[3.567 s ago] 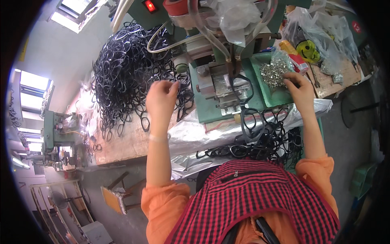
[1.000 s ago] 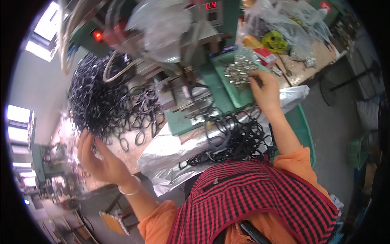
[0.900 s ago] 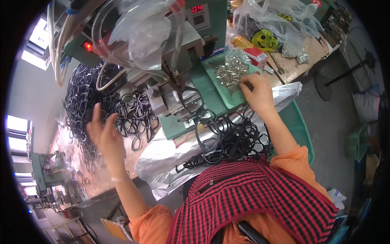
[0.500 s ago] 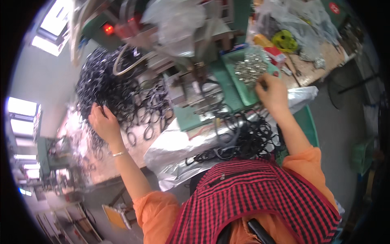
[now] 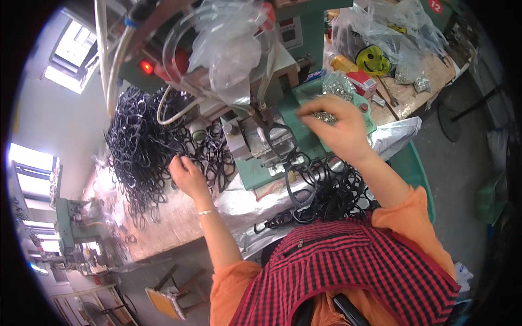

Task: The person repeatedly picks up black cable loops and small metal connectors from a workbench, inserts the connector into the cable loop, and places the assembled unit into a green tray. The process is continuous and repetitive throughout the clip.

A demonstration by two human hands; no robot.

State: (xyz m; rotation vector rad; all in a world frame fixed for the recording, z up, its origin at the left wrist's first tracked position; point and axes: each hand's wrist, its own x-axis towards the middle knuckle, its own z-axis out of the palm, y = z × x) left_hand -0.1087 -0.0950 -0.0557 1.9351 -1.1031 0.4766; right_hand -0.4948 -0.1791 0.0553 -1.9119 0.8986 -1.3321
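Observation:
My left hand (image 5: pixel 187 176) is closed, thumb against fingers, at the right edge of a big heap of black loop-shaped straps (image 5: pixel 133 127); whatever it pinches is too small to make out. Fingers curled together, my right hand (image 5: pixel 340 130) is over a green tray (image 5: pixel 372 120) of small shiny metal pieces (image 5: pixel 325 116). It partly covers the tray, and I cannot make out what its fingertips hold. Between my hands stands a green bench machine (image 5: pixel 255 176). A black strap loop (image 5: pixel 278 140) hangs at its working head, above another pile of black loops (image 5: pixel 340 187) near my lap.
Silvery sheeting (image 5: pixel 239 204) covers the bench's front edge. Clear hoses (image 5: pixel 111 81) and a plastic bag (image 5: pixel 231 51) hang around the machine's top. On the right lie a red-and-white box (image 5: pixel 361 82), plastic bags (image 5: pixel 416 27) and a wrench (image 5: pixel 389 91). A stool (image 5: pixel 165 303) stands below left.
My left hand has moved right, away from the middle of the strap heap. My right hand has lifted from the tray's right side and shifted left toward the machine.

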